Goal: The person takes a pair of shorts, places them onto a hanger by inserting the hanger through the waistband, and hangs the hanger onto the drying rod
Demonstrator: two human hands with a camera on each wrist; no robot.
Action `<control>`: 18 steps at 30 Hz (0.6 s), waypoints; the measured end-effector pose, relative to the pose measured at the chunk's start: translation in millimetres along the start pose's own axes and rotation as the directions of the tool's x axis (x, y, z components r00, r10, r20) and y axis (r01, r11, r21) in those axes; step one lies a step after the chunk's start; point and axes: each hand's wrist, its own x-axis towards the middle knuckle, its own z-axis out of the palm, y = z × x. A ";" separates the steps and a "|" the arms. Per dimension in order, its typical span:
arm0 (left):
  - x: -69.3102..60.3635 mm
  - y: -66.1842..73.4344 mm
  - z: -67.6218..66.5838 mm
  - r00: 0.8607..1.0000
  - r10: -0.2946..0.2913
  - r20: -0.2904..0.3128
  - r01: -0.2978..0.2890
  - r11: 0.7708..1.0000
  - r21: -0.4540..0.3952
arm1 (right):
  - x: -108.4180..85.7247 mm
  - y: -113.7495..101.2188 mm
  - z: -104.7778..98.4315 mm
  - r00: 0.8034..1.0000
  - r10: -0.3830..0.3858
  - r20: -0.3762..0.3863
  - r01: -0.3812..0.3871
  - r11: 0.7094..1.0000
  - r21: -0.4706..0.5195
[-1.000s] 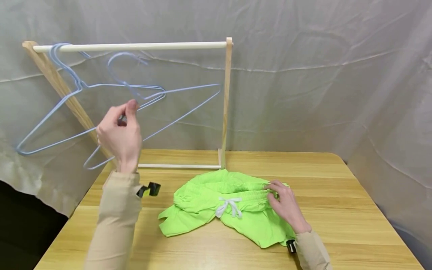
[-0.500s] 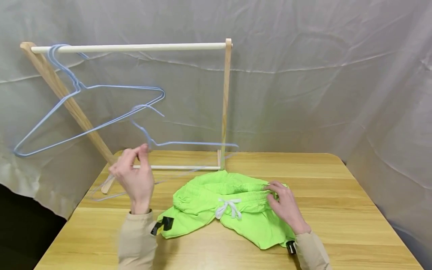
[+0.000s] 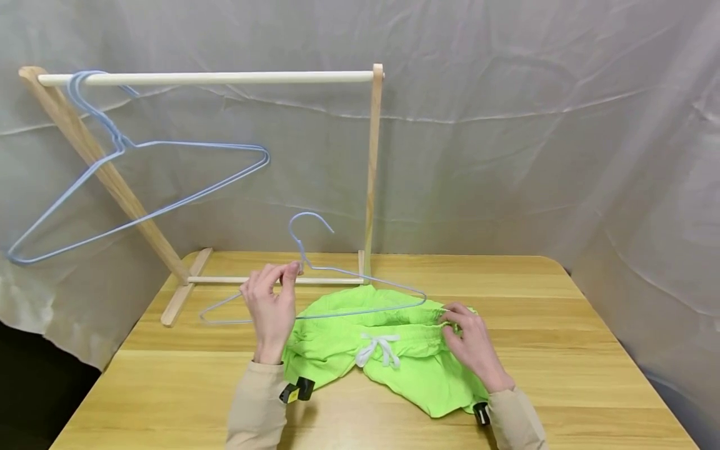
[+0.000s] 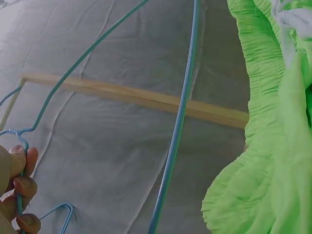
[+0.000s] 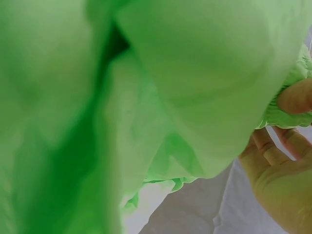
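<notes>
My left hand (image 3: 271,309) pinches a light blue wire clothes hanger (image 3: 337,269) near its neck, hook pointing up. The hanger's lower bar crosses in front of the far part of bright green shorts (image 3: 419,381); whether it touches the cloth cannot be told. The shorts lie on the table, waistband gathered, with a white drawstring bow (image 3: 379,350) at the front. At the waistband's right end, my right hand (image 3: 472,344) grips the edge. The right wrist view shows the thumb (image 5: 297,96) over the elastic, with fingers beneath; green cloth fills most of that view.
A wooden rack with a white top rail (image 3: 236,78) stands at the back left. More blue hangers (image 3: 194,195) hang from its left end. The wooden table (image 3: 574,362) has a grey cloth backdrop (image 3: 506,175) behind it.
My left hand has brought the hanger down and to the right, from beside the rack to above the shorts. My right hand has stayed at the waistband.
</notes>
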 end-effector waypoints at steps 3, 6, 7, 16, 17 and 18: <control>-1.7 -0.1 2.0 0.999 -0.002 0.035 0.002 1.000 -0.008 | -0.4 1.2 0.7 0.999 -0.038 -0.030 0.037 0.999 -0.013; -2.5 0.6 3.0 0.998 -0.009 0.057 0.010 1.000 -0.010 | -0.5 2.4 1.2 0.996 -0.067 -0.051 0.066 0.998 -0.020; -2.6 0.6 3.1 0.998 -0.012 0.062 0.013 1.000 -0.009 | -0.5 2.6 1.3 0.996 -0.075 -0.056 0.074 0.997 -0.021; -4.5 -1.5 5.0 0.996 -0.007 0.093 0.007 1.000 0.001 | -0.4 1.1 1.0 0.991 -0.103 -0.090 0.102 0.995 -0.010; -4.7 -1.6 5.2 0.995 -0.005 0.096 0.005 1.000 0.000 | -0.3 1.4 1.1 0.990 -0.103 -0.092 0.103 0.995 -0.008; -4.8 -1.5 5.4 0.995 -0.003 0.100 0.003 1.000 -0.002 | -0.1 1.5 1.3 0.990 -0.102 -0.095 0.102 0.995 -0.005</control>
